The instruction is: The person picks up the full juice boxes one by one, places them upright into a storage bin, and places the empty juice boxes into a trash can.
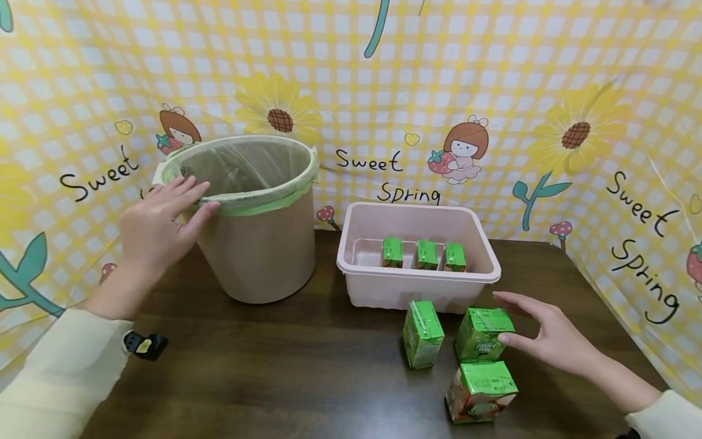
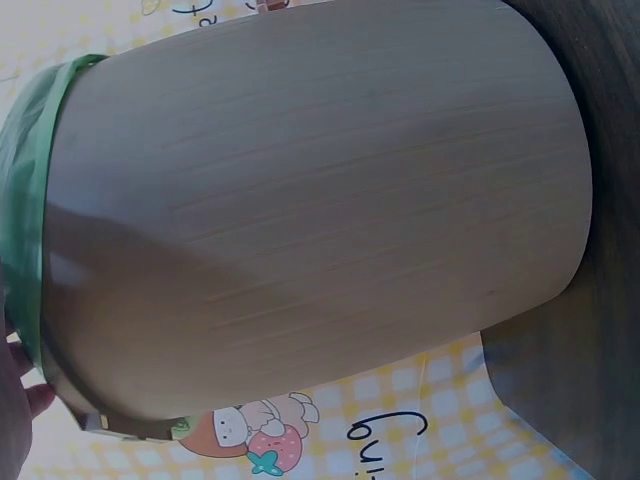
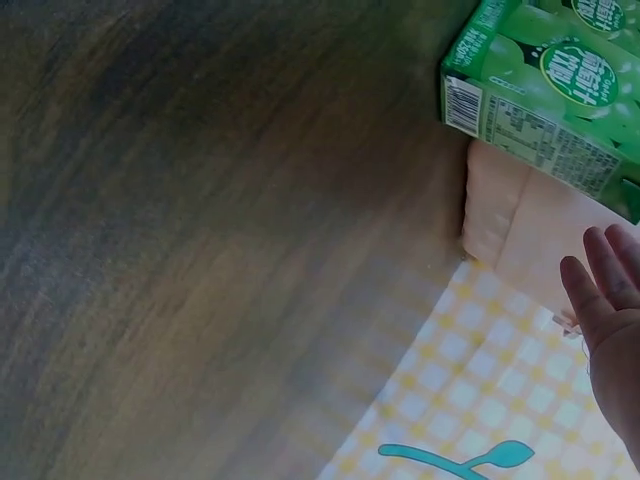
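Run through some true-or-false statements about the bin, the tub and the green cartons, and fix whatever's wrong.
1. The tub holds three green cartons. True.
2. The left grip touches the bin. True.
3. In the head view, the bin stands to the right of the tub. False: it stands to the left.
4. The right grip is beside a carton on the table. True.
5. Only one carton stands outside the tub. False: three do.
6. The bin is unlined. False: a bag lines it, folded over its rim.
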Demonstrator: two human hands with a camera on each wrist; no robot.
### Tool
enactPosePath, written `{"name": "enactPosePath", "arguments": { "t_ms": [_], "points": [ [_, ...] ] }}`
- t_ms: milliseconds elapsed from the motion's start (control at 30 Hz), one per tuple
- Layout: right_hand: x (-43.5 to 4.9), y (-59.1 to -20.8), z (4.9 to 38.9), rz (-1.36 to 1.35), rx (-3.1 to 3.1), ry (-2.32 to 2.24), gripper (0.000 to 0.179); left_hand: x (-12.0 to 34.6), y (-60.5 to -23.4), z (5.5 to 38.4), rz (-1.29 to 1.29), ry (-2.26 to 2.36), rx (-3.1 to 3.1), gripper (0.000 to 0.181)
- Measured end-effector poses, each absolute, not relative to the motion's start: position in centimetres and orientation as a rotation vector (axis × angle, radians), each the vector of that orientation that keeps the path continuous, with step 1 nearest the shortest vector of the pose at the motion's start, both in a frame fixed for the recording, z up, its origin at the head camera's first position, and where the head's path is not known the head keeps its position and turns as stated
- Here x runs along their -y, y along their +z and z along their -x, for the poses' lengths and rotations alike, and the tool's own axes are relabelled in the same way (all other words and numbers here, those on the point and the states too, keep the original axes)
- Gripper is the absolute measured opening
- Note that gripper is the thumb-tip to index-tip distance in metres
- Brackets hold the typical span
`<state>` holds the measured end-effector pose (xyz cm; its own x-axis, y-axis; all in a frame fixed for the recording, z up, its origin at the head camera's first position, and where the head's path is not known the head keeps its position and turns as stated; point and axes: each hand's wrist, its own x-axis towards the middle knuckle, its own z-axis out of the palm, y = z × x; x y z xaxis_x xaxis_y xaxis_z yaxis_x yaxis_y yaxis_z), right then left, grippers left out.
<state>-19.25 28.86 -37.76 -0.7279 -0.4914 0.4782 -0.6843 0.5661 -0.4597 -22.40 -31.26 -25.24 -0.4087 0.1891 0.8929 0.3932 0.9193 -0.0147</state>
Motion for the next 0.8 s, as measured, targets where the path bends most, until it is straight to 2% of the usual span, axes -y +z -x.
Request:
{"name": "enactPosePath", "arguments": {
  "t_ms": [233, 400, 800],
  "points": [
    [-28.7, -38.4, 19.5, -0.986, 2.502, 0.976, 0.066, 31.3, -25.7, 23.1, 0.397, -0.273, 1.938, 0.044],
    [-28.4, -38.7, 19.4, -0.962, 2.553, 0.984, 0.065, 31.1, -25.6, 23.2, 0.407, -0.252, 1.917, 0.056],
    [-27.9, -39.2, 19.5, -0.943, 2.58, 1.02, 0.061, 30.9, -25.7, 23.2, 0.395, -0.278, 1.905, 0.053]
  ]
}}
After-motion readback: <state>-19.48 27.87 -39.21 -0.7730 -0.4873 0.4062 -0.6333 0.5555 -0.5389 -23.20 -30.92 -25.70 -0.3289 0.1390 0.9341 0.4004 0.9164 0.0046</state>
